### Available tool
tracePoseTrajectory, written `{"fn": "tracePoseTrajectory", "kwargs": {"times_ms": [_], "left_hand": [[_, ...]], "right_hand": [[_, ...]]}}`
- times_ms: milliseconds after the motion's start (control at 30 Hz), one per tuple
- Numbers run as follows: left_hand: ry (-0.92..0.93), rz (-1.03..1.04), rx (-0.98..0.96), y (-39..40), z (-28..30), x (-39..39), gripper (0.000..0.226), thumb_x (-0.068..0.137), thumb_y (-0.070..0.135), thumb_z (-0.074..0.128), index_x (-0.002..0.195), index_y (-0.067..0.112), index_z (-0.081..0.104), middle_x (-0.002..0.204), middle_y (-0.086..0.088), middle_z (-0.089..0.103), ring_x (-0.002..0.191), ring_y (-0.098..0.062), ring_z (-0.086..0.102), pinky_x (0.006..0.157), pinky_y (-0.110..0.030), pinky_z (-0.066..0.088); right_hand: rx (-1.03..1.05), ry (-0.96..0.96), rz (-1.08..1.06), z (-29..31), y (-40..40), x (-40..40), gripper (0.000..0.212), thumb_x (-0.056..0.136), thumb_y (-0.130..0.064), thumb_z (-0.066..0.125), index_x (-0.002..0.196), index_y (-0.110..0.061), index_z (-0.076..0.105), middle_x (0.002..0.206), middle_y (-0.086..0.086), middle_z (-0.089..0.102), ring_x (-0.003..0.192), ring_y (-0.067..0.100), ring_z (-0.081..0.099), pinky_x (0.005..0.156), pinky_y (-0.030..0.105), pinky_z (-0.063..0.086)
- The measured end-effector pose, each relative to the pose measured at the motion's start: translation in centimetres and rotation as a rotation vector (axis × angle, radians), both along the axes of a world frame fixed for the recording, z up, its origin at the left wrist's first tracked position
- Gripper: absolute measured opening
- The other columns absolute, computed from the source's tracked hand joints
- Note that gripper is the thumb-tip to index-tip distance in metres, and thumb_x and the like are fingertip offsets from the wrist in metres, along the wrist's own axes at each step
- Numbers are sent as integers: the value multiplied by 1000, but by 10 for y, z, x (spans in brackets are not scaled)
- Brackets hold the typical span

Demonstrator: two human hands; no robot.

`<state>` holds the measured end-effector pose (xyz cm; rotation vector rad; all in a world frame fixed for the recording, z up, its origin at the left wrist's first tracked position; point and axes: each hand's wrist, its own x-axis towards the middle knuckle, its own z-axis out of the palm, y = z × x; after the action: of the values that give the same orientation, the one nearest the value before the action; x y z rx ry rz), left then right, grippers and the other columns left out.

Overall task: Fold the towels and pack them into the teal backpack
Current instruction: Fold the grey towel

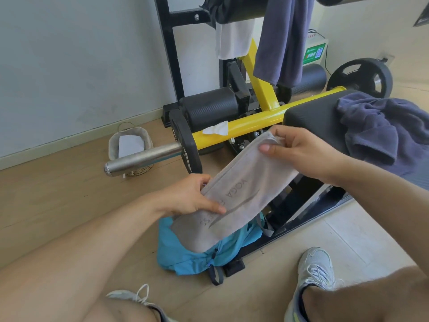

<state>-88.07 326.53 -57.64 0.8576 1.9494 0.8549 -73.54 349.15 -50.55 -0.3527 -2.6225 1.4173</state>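
Your left hand (185, 196) pinches the lower part of the folded grey towel (234, 194), your right hand (299, 152) grips its upper end, fingers curled round the cloth, towel's bottom end resting in the open teal backpack (185, 254) on the floor, dark blue towel (383, 126) heaped on the bench pad.

Grey towel (241, 196) looks like soft matt terry cloth, backpack (185, 254) is thin smooth nylon-ish fabric, barbell sleeve (141, 160) shiny brushed metal, floor (58, 201) matt wood.
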Motion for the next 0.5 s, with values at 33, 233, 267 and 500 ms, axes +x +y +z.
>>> {"fn": "tracePoseTrajectory", "kwargs": {"times_ms": [33,233,267,500], "left_hand": [[-16,-4,-17,-3,-1,-2,53,69,24,94,116,23,70,110,9,77,103,-10,73,92,-33,60],[-145,-24,-269,-27,-16,-18,44,70,21,92,110,13,76,107,2,79,109,-19,72,97,-33,57],[-193,27,-250,-32,-17,-22,44,70,20,90,111,10,75,108,-1,79,110,-20,72,95,-32,58],[-409,643,273,-38,-9,-41,44,77,20,79,119,11,69,115,-6,77,111,-21,70,94,-37,55]], "right_hand": [[-18,32,-22,1,2,-1,30,97,-38,66,99,-9,65,99,25,67,84,35,63,82,54,51],[127,-66,-246,-9,23,-4,23,103,-38,54,109,-18,65,104,8,69,99,30,64,93,46,50],[149,-113,-277,-13,25,-5,26,104,-39,52,113,-17,64,105,7,68,101,30,62,93,45,48],[166,-256,-428,-24,27,-8,33,106,-37,46,118,-9,58,111,12,63,104,31,60,93,50,50]]}}
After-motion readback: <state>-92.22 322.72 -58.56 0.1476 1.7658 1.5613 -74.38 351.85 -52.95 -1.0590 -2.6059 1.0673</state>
